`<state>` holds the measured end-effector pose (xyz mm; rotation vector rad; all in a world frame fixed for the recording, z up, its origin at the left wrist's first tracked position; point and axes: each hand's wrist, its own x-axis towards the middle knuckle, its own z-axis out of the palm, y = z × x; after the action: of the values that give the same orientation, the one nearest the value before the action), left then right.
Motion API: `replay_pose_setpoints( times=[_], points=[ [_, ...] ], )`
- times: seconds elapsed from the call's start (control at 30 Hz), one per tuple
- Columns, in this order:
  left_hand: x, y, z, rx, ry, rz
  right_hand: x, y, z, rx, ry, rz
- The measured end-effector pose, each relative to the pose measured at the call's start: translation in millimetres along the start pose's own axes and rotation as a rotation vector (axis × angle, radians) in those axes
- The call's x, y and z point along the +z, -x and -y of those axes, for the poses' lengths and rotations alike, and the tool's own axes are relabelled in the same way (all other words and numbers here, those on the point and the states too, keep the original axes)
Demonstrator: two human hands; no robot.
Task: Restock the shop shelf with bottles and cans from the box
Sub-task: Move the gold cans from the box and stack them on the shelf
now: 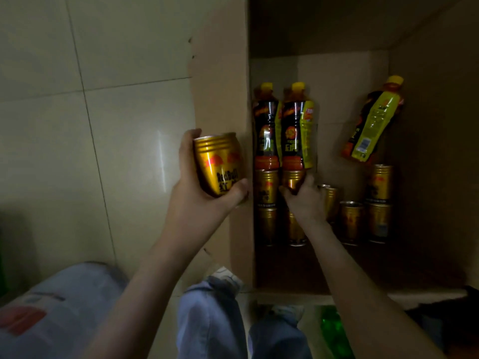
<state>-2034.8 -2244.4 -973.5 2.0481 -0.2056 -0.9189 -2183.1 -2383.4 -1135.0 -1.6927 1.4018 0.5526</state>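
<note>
Head view shows a gold can point(219, 164) clasped in the left hand point(191, 187) beside the cardboard box point(220, 73), its long axis running up the picture with the top end away from the person. The right hand point(304, 200) is inside the box, fingers curled round another can point(293, 178) lying the same way, just below two bottles point(267, 130).

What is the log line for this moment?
left hand: holds can at box edge | right hand: grips second can inside box | bottles: three in box
</note>
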Motion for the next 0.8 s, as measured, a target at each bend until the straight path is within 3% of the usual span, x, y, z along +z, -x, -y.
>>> replay_pose_setpoints(
  times=[0.13,0.23,0.37,0.53,0.8],
  points=[
    [-9,-4,18,-0.038,0.02,0.02,3,-11,0,0.007,0.009,-0.053],
    [-19,8,17,-0.097,0.093,-0.011,-17,8,0,-0.027,-0.149,0.005],
    [-37,35,-22,-0.136,0.157,0.026,-63,70,10,-0.049,-0.352,-0.054],
    [-62,82,-129,-0.091,0.196,0.158,-161,200,68,-0.092,-0.711,-0.023],
    [-111,208,-349,0.19,0.158,0.595,-327,467,149,-0.3,-1.12,-0.071]
  ],
)
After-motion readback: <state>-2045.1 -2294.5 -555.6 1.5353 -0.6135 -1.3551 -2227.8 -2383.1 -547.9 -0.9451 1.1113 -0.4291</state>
